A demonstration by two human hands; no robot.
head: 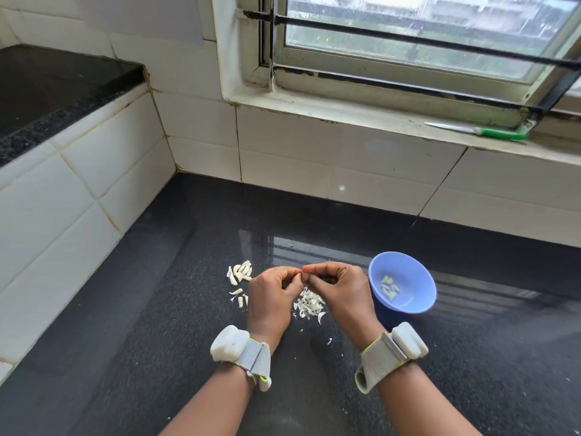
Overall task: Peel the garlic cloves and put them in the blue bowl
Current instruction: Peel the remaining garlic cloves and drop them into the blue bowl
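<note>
While hands [301, 278] peel, knife [478, 130] (green-handled) lies on sill [345, 113].

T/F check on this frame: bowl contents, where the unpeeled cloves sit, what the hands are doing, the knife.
1. The blue bowl holds a few peeled cloves. True.
2. The unpeeled cloves lie right of the bowl. False: they lie left of both hands.
3. Left hand and right hand meet fingertip to fingertip, pinching something small. True.
4. The green-handled knife lies on the counter. False: it is on the window sill.
</note>
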